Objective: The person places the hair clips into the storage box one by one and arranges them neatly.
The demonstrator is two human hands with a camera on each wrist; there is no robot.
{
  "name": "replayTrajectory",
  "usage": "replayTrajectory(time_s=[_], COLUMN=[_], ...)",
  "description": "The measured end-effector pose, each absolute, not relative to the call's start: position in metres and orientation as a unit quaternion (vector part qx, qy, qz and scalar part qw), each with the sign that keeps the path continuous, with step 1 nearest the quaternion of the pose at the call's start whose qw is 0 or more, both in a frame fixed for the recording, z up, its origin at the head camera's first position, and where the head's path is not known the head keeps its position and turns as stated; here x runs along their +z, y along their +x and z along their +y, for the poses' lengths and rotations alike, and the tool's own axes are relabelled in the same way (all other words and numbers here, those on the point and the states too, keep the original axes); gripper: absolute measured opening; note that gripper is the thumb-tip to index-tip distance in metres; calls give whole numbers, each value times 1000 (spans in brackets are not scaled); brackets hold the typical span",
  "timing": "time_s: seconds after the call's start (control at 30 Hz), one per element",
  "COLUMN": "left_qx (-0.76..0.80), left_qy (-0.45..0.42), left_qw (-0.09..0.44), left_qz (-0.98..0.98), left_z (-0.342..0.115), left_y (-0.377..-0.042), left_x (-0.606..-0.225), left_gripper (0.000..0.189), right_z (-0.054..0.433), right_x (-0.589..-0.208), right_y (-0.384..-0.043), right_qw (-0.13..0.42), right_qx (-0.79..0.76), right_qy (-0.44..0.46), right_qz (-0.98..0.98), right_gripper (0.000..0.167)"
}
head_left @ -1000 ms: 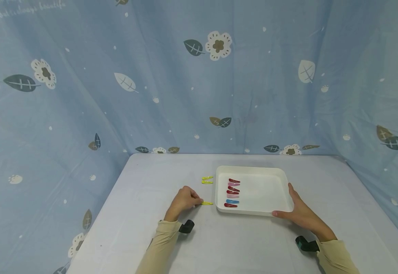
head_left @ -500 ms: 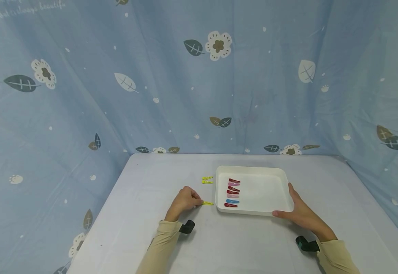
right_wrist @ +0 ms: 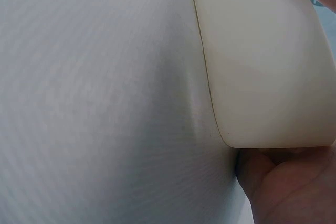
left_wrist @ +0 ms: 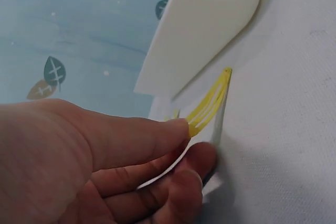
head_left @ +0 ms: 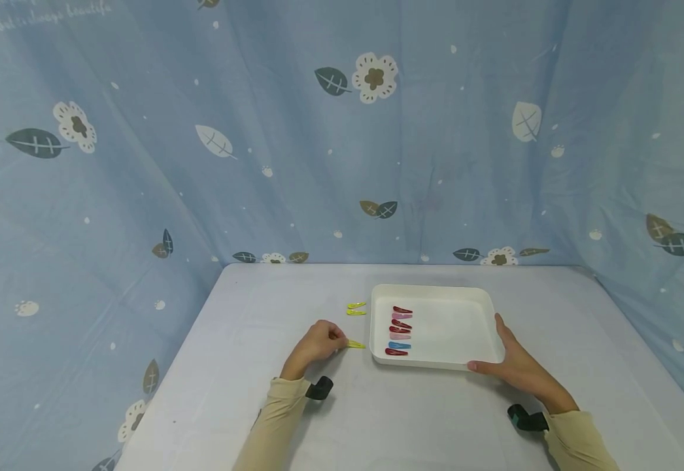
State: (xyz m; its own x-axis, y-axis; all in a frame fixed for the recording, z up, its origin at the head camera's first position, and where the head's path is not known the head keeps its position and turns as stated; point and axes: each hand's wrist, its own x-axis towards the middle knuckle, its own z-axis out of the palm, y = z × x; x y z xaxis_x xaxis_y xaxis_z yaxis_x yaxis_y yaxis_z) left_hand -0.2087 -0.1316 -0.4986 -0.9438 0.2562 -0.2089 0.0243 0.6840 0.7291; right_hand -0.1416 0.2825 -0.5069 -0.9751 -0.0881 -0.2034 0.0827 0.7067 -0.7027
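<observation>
Blue leaf-patterned cloth (head_left: 295,157) hangs behind a white table (head_left: 418,412).

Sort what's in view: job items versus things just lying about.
Likely the job:
yellow hair clip in left hand
two loose yellow clips
white tray touching right hand
seven hair clips inside

Just surroundings:
leaf-print curtain
white tablecloth
wrist cameras

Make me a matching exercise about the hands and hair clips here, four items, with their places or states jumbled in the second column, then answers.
Column one:
1. Left hand
2. Two yellow clips
3. Blue clip
4. Right hand

Column two:
A. Against the white tray, near right corner
B. Inside the tray
C. Pinching a third yellow clip
D. On the table, left of the tray

Pairs: 1-C, 2-D, 3-B, 4-A
</observation>
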Motion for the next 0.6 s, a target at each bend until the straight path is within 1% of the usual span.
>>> replayTrajectory(time_s=[0.27,0.6], left_qx=[424,461], left_qy=[92,96], left_qw=[143,131], left_qz=[889,873], left_z=[-135,-139], left_y=[-210,-210], left_x=[-495,-487], left_gripper=[7,10], right_z=[283,284], right_x=[-505,-505], right_y=[-140,-141], right_qw=[115,118], right_qx=[-380,-384], right_qy=[-1,-1], right_qz=[918,916], right_gripper=[139,139])
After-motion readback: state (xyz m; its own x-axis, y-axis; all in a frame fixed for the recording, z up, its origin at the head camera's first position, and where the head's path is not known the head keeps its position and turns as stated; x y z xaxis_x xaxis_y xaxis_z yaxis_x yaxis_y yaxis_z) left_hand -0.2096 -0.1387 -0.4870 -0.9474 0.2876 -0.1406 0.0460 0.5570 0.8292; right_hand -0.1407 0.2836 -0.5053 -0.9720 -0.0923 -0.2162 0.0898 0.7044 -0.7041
